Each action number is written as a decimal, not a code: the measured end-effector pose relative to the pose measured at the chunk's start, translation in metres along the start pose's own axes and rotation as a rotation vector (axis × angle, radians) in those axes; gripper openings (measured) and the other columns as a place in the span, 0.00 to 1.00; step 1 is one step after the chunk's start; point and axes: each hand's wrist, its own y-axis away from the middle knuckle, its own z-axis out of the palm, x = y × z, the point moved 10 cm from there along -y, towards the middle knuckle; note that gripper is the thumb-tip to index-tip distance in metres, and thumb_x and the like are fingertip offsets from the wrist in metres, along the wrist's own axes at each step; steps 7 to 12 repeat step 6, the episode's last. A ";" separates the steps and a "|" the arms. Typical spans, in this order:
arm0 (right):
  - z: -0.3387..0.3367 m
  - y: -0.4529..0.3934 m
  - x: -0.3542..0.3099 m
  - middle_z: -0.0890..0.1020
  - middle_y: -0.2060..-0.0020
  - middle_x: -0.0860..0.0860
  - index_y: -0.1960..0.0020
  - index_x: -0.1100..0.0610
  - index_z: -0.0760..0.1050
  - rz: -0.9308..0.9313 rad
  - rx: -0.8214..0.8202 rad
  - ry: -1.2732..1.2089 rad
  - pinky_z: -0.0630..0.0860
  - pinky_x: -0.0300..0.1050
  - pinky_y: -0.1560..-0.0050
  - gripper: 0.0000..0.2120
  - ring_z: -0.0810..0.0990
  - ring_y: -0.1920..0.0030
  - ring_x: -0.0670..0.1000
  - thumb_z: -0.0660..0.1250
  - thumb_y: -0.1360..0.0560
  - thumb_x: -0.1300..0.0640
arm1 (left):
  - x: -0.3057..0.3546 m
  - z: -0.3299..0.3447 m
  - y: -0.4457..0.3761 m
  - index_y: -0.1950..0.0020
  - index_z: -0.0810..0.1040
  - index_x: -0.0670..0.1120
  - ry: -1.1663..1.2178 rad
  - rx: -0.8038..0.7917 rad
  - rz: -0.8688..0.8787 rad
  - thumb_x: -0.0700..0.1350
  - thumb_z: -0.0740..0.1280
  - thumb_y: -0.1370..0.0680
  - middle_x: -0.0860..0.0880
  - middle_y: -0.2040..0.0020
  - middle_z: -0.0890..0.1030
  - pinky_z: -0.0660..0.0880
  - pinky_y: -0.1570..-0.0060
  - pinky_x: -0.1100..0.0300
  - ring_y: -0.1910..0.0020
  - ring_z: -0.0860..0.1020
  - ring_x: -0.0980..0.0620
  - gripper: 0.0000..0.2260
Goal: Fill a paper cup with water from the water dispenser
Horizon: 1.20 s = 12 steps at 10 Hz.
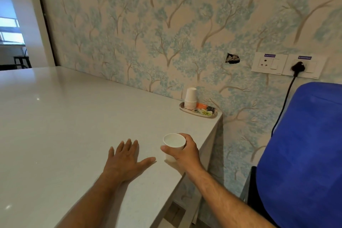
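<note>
A white paper cup (173,142) stands upright on the grey table (64,126) near its right edge, and my right hand (187,153) is wrapped around its side. I cannot tell whether there is water in the cup. My left hand (127,159) lies flat on the table just left of the cup, fingers spread, holding nothing. The big blue water bottle of the dispenser (303,153) fills the right side of the view, beyond the table's edge; its taps are out of sight.
A stack of upside-down paper cups (190,99) sits on a flowered tray (199,111) at the table's far right corner, against the papered wall. Wall sockets (286,65) with a black plug and cable hang above the dispenser. A narrow gap separates table and dispenser.
</note>
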 end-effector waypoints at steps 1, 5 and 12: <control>0.000 -0.001 0.000 0.78 0.41 0.46 0.35 0.45 0.69 -0.003 -0.012 0.005 0.74 0.34 0.56 0.39 0.77 0.43 0.47 0.83 0.40 0.44 | 0.001 0.000 0.001 0.16 0.47 0.50 -0.023 -0.003 0.007 0.83 0.40 0.34 0.46 0.15 0.46 0.44 0.19 0.37 0.16 0.45 0.44 0.55; -0.023 0.016 -0.008 0.68 0.26 0.50 0.25 0.44 0.61 -0.024 -0.030 -0.083 0.67 0.48 0.33 0.50 0.67 0.29 0.52 0.84 0.40 0.48 | 0.001 -0.004 0.003 0.16 0.50 0.51 -0.001 0.031 0.019 0.84 0.37 0.36 0.46 0.15 0.49 0.45 0.19 0.37 0.16 0.47 0.43 0.56; -0.050 0.029 -0.030 0.70 0.28 0.46 0.31 0.42 0.65 -0.147 0.046 -0.184 0.63 0.50 0.26 0.43 0.67 0.28 0.49 0.83 0.39 0.49 | 0.000 -0.009 0.004 0.17 0.52 0.51 0.047 0.057 0.006 0.85 0.34 0.40 0.46 0.15 0.51 0.47 0.19 0.37 0.16 0.48 0.43 0.59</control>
